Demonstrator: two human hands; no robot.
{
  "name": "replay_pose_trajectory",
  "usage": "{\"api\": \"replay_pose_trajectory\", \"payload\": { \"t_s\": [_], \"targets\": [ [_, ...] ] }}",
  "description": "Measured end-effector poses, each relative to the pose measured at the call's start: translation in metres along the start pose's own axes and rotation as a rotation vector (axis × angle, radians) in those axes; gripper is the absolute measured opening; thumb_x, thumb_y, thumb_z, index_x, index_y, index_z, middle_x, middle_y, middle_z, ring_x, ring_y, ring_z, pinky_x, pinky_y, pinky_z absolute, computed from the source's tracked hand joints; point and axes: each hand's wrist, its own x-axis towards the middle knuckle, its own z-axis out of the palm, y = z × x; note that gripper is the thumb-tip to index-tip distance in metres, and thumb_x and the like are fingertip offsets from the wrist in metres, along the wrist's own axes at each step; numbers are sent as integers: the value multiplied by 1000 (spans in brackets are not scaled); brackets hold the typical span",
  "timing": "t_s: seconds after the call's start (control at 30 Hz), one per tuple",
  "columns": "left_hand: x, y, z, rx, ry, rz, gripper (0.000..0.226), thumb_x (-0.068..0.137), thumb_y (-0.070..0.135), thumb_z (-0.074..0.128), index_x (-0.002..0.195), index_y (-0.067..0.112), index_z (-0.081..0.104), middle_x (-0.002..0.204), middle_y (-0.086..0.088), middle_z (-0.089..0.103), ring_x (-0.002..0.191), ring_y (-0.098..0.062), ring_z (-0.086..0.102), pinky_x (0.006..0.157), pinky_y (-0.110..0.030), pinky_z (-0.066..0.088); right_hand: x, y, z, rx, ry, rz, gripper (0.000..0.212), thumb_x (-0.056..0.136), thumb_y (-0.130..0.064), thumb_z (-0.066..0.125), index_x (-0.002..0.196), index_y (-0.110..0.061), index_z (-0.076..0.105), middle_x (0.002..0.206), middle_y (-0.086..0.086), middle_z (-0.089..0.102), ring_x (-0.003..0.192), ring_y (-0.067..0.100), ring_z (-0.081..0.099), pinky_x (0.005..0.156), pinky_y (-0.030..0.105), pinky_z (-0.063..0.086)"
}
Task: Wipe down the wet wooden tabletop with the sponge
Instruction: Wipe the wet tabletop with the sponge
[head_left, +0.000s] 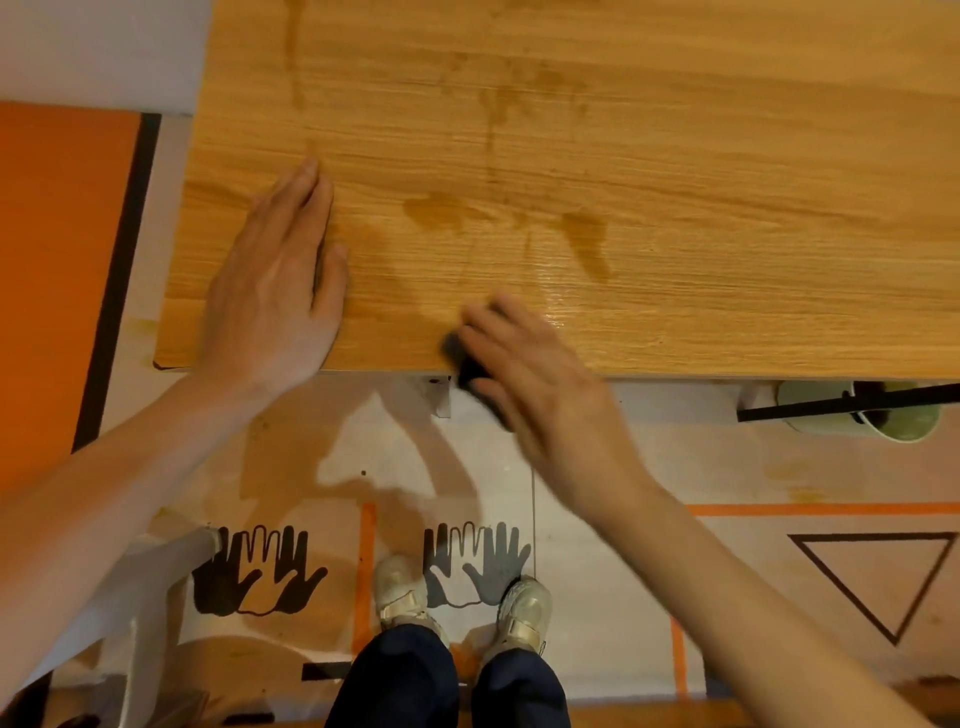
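— so where is the sponge (470, 371) kept?
— it is gripped by the right hand (540, 384) at the wet tabletop (675, 182) near edge; the left hand (275, 280) is laid flat, fingers straight. no writing is readable.

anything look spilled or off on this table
Yes. Wet patches and streaks darken the wooden tabletop just beyond the right hand, which holds a dark sponge at the near edge. The left hand lies flat. Nothing looks damaged.
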Motion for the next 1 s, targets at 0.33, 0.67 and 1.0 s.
{"api": "replay_pose_trajectory", "payload": {
  "t_s": [0.33,0.67,1.0],
  "targets": [
    [-1,1,1,2,7,23,54,110,27,29,157,2,25,167,-12,20,155,-24,17,127,-36,10,-2,21,-24,-56,175,436,46,102,-27,41,144,-7,42,153,1,36,149,17,14,120,46,21],
    [-1,0,1,-6,-14,38,59,108,32,25,159,3,20,168,-11,14,156,-21,11,127,-33,5,72,35,-21,67,237,497,36,99,-20,52,134,-10,56,149,5,44,147,26,21,119,44,24],
    [0,0,3,-11,-30,30,59,107,31,23,159,2,19,168,-12,13,156,-23,11,127,-39,9,113,58,-30,94,180,487,35,99,-17,52,133,-10,57,147,6,46,146,23,25,119,41,24]
  ]
}}
